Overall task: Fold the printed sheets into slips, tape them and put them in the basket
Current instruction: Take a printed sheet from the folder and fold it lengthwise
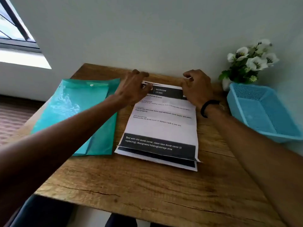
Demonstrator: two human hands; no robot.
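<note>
A small stack of printed sheets [161,128] with black header and footer bands lies in the middle of the wooden table [147,185]. My left hand [131,89] holds the top sheet's far left corner with curled fingers. My right hand [196,87], with a black band on its wrist, pinches the far right corner, and a bit of white paper edge shows between its fingers. A lower sheet sticks out at the near edge. The blue plastic basket [262,112] stands to the right of the sheets, tilted, with nothing visible inside.
A green translucent document folder [78,115] lies left of the sheets, under my left forearm. A vase of white flowers [249,63] stands behind the basket against the wall. The table's far edge touches the wall. A window is at the upper left.
</note>
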